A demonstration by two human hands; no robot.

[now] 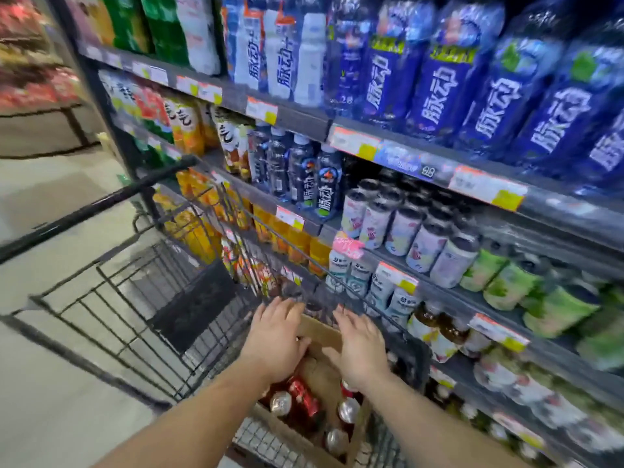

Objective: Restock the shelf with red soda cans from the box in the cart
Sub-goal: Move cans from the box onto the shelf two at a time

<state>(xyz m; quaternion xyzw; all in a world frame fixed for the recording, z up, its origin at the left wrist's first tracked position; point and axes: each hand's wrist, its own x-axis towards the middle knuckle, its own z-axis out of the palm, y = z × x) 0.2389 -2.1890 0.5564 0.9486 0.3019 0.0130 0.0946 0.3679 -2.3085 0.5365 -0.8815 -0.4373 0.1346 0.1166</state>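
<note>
A brown cardboard box (pixel 320 332) stands in the near end of the black wire cart (pixel 141 298). Several red soda cans (pixel 304 398) with silver tops lie in it. My left hand (pixel 275 336) reaches over the box, fingers spread, thumb curled at the box's flap. My right hand (pixel 359 347) hovers over the box's right side, fingers apart and palm down. Neither hand holds a can. The hands hide the middle of the box.
The drinks shelf (pixel 439 292) runs along the right, packed with blue bottles, pale cans, green cans and orange juice, with price tags on each rail. The cart stands close against it. The tiled aisle floor (pixel 50 204) lies to the left.
</note>
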